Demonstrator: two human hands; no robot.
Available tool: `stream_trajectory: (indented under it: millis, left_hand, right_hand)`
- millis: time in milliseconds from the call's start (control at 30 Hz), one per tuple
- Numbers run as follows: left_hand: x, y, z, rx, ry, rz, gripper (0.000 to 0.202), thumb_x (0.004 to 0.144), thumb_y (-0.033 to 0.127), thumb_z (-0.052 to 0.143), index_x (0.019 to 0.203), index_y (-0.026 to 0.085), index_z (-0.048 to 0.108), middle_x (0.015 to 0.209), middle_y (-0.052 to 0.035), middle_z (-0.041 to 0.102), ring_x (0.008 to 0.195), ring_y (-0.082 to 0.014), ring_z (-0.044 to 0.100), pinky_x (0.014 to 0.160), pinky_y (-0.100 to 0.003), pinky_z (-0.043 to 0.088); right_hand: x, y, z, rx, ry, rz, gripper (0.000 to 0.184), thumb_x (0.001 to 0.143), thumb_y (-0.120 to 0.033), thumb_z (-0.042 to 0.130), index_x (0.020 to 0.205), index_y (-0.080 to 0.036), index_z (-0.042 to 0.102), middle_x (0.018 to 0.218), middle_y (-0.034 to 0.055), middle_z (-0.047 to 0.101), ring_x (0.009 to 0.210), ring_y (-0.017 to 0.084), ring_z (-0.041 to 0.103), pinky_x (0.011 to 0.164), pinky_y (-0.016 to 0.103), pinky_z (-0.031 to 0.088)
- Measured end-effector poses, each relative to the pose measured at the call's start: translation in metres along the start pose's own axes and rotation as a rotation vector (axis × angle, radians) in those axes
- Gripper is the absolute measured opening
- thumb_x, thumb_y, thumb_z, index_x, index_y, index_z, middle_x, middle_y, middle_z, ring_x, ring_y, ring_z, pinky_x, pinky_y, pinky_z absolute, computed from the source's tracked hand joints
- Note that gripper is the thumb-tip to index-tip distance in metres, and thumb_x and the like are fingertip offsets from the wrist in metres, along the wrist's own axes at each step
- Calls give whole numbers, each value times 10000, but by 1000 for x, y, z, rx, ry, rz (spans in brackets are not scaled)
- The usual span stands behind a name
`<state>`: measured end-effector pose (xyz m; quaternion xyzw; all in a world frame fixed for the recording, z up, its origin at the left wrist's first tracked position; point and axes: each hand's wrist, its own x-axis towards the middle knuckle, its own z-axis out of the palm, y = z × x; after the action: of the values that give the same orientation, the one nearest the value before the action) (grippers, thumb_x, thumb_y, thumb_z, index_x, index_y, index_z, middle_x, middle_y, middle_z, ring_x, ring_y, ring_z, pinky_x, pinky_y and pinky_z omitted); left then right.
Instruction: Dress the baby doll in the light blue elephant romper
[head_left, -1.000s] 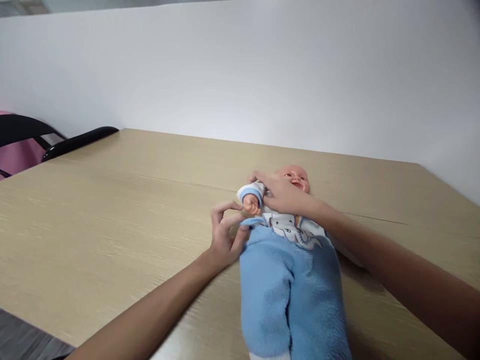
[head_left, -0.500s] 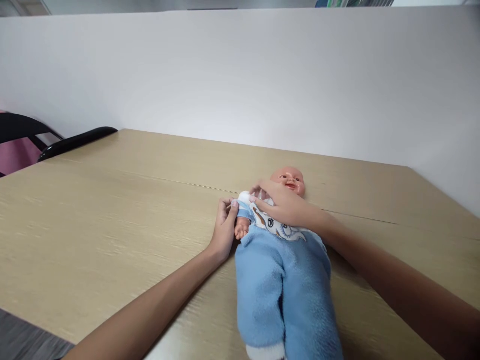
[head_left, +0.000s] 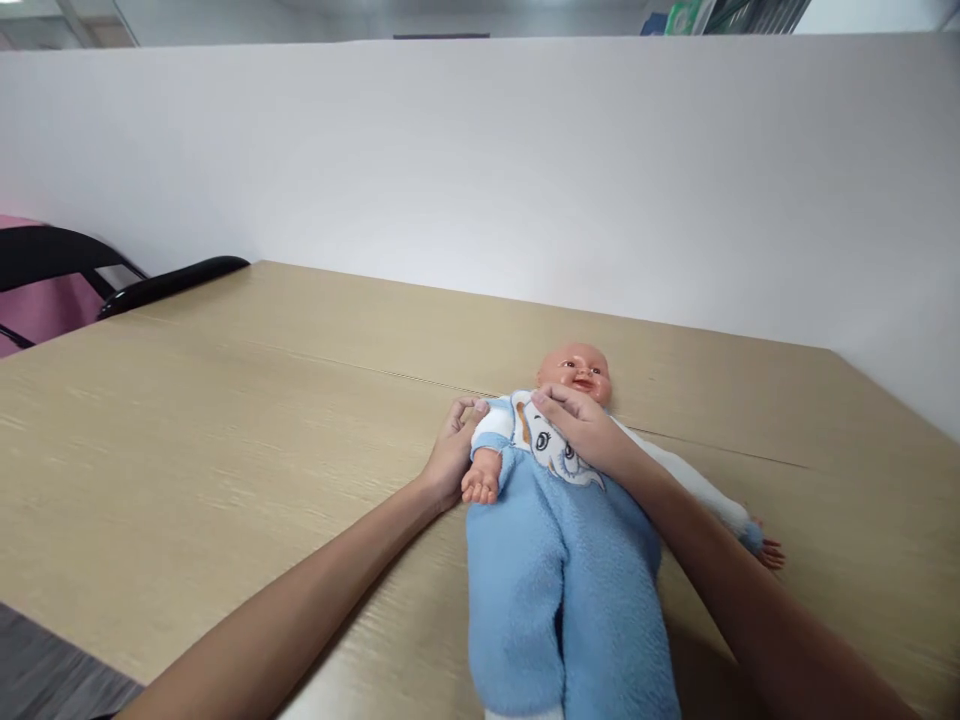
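A baby doll (head_left: 577,372) lies on its back on the wooden table (head_left: 225,430), head away from me. It wears a blue fleece romper (head_left: 562,580) with a white elephant print on the chest. My left hand (head_left: 452,452) is closed on the doll's near shoulder, beside its white sleeve and bare hand. My right hand (head_left: 585,428) rests on the doll's chest just below the chin, fingers curled onto the fabric. The doll's other arm sticks out to the right behind my right forearm.
A white partition wall (head_left: 480,170) rises right behind the table. A black chair (head_left: 112,275) stands at the table's far left corner, with something pink behind it.
The doll's near arm has come down from raised to lying along its side. My left hand moved from the romper's waist up to the shoulder. My right hand slid toward the neck.
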<state>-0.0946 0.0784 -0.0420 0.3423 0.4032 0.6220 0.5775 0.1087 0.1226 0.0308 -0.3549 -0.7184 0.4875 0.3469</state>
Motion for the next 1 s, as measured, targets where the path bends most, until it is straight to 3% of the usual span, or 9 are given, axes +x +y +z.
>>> stream_trajectory:
  millis: [233, 367, 567, 833, 1000]
  left_hand:
    - [3, 10, -9, -27, -128, -73, 477, 863, 571, 896, 1071, 248, 615, 1054, 13, 675, 877, -123, 629, 808, -234, 522]
    - [23, 6, -10, -6, -172, -143, 581, 790, 610, 929, 1093, 261, 577, 951, 34, 664, 761, -133, 623, 704, -260, 516]
    - [58, -5, 1, 50, -238, -95, 606, 747, 625, 939, 1023, 218, 584, 862, 25, 654, 701, -144, 600, 661, -281, 486]
    - [70, 5, -6, 194, -340, -86, 390, 804, 495, 876, 978, 208, 678, 895, -1, 673, 777, -165, 607, 692, -288, 496]
    - [82, 16, -1, 317, -429, -62, 303, 797, 423, 824, 921, 186, 681, 925, -14, 660, 864, -174, 605, 768, -293, 512]
  right_hand:
    - [-1, 16, -5, 261, 45, 134, 473, 959, -713, 734, 930, -249, 650, 769, -41, 572, 667, 155, 480, 608, 283, 391]
    - [-1, 14, -4, 227, 46, 97, 491, 956, -714, 736, 878, -240, 634, 770, -36, 527, 695, 154, 447, 615, 278, 370]
    - [-2, 10, -1, 250, 47, 87, 495, 947, -712, 749, 875, -238, 622, 757, -39, 524, 688, 155, 451, 621, 286, 378]
    - [0, 15, 3, 389, 98, 88, 459, 925, -657, 813, 878, -226, 664, 793, -33, 568, 703, 134, 470, 619, 253, 395]
    - [1, 13, 5, 426, 110, 81, 473, 901, -666, 831, 860, -227, 661, 742, -46, 558, 669, 127, 467, 608, 251, 396]
